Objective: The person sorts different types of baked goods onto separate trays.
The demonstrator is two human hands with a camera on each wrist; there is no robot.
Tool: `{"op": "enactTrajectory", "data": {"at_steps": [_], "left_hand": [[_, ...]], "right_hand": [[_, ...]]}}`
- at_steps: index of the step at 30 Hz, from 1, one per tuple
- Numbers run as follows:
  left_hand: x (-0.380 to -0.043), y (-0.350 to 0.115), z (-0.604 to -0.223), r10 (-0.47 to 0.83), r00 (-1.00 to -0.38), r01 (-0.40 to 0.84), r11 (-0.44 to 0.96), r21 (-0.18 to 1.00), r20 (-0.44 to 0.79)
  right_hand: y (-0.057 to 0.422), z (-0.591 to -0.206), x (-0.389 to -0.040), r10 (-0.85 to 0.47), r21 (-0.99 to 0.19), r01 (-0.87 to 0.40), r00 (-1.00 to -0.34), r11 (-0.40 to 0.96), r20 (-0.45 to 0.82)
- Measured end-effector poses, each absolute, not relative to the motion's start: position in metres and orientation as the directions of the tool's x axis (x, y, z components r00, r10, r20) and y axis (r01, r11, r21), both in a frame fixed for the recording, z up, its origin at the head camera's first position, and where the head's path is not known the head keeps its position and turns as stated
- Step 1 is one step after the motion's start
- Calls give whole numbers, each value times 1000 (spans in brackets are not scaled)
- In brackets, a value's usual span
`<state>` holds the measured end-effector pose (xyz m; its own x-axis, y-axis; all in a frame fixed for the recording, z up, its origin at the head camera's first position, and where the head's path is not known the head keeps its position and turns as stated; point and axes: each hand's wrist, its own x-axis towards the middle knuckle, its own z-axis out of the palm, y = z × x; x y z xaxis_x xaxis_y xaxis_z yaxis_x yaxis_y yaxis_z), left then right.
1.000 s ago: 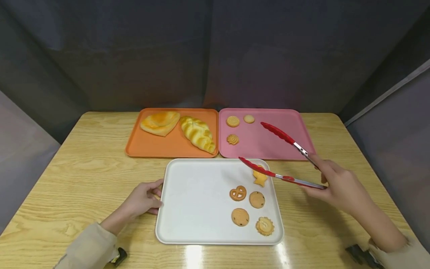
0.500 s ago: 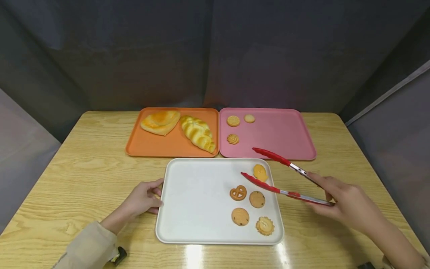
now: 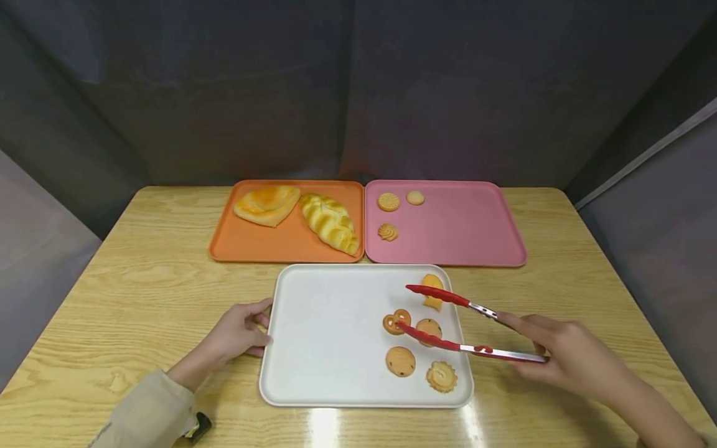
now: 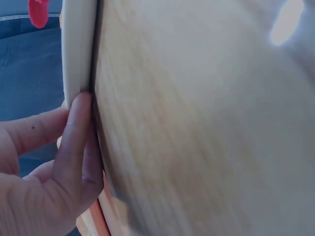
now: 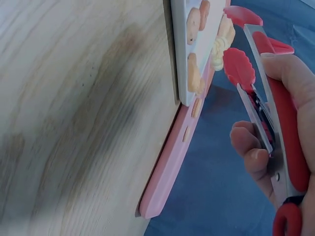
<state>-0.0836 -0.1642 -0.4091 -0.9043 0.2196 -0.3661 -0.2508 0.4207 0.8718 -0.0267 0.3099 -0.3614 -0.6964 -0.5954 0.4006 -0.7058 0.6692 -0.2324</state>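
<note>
- One wooden table fills the lower half of the head view, with bare wood wide at the left and right of the frame
- Three trays: a white tray at lower centre, an orange tray at upper centre left, a pink tray beside it at upper centre right; the two coloured trays touch edge to edge, and the white tray's far rim lies just below them
- The white tray's left half is bare; its right half holds five cookies
- Two breads on the orange tray: a flat pastry and a braided loaf
- Three small cookies in the pink tray's upper left corner, the rest of it bare
- One pair of red tongs, arms spread wide, tips over the white tray's right side, either side of the pretzel cookie and the round chip cookie, holding nothing
- Right hand, at lower right, grips the tongs' handles
- Left hand holds the white tray's left rim, thumb on the edge
</note>
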Motion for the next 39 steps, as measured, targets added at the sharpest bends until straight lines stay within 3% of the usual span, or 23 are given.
{"op": "enactTrajectory", "data": {"at_steps": [7, 19, 29, 39], "left_hand": [[-84, -165, -410, 221, -905, -247, 423, 872, -364], [-83, -164, -409, 215, -908, -246, 425, 871, -361], [-84, -164, -410, 212, -908, -249, 423, 872, -362], [-83, -164, -409, 216, -907, -245, 426, 871, -360]], "right_hand": [[305, -363, -27, -628, -184, -698, -708, 692, 323], [298, -356, -34, -655, -254, -682, -731, 686, 191], [297, -356, -36, -671, -284, -702, -710, 653, 212], [303, -354, -35, -628, -249, -679, -733, 690, 259]]}}
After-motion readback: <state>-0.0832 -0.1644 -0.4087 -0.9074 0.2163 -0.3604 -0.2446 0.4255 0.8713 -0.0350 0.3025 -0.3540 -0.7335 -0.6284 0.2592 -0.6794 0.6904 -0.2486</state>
